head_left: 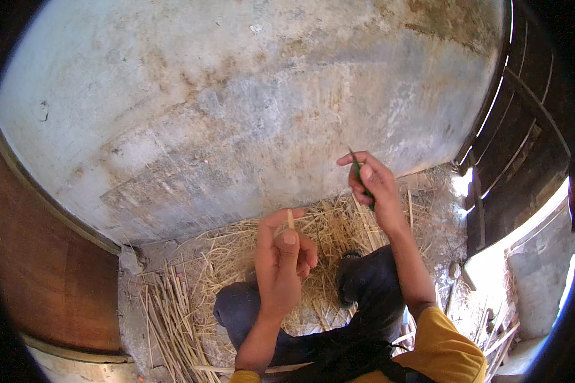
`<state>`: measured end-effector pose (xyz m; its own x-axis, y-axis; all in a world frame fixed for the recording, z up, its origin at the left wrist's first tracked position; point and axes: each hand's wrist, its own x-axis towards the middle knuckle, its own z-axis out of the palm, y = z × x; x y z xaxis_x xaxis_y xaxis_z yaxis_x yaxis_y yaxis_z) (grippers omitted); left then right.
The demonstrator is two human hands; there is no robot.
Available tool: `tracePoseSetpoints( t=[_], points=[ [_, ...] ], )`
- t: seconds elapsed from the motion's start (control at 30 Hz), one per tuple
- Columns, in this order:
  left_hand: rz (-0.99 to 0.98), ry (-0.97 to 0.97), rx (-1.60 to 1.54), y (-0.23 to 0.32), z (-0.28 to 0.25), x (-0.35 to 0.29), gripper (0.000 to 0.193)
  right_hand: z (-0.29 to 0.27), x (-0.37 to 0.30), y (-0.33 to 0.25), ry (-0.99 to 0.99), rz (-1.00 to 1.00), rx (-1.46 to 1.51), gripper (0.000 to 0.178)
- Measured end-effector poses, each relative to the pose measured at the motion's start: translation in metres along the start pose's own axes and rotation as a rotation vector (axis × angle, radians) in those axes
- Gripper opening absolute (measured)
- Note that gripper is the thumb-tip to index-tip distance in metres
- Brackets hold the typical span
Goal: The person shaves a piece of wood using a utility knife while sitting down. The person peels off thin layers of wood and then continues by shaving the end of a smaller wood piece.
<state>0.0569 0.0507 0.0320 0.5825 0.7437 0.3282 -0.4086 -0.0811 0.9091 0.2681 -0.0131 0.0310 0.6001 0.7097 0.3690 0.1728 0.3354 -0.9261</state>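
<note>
My left hand (282, 252) is closed, its thumb pressing a short pale strip of split bamboo or wood (291, 219) against the curled fingers, with the strip's tip pointing up. Higher and to the right, my right hand (374, 182) grips a small knife (356, 168) by its green handle. The dark, narrow blade points up and slightly left, beside my outstretched index finger. Blade and strip are well apart. Below both hands, pale shavings (227, 255) cover the floor around my bent knees.
A stained plaster wall (249, 121) rises close in front. On the floor at left lies a bundle of long thin sticks (172, 313). A brown wooden panel (51, 255) stands far left, dark planks (524, 108) at right. More sticks (501, 332) lie at lower right.
</note>
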Motion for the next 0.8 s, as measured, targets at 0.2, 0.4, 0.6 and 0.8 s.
tracePoseSetpoints(
  t=[0.2,0.4,0.6,0.8],
  points=[
    [-0.042,-0.081,-0.071,-0.005,-0.013,0.001,0.031,0.033,-0.006,-0.034,-0.402,0.09,0.169,0.034],
    [-0.028,-0.115,-0.087,-0.015,-0.012,0.003,0.03,0.047,-0.014,-0.02,-0.47,0.07,0.134,0.022],
    [-0.046,-0.088,-0.103,-0.013,-0.007,0.002,0.027,0.051,-0.018,-0.013,-0.482,0.137,0.311,0.014],
    [-0.043,-0.021,-0.031,-0.022,-0.007,0.004,0.015,0.048,-0.02,-0.002,-0.411,0.113,0.297,0.011]
  ],
)
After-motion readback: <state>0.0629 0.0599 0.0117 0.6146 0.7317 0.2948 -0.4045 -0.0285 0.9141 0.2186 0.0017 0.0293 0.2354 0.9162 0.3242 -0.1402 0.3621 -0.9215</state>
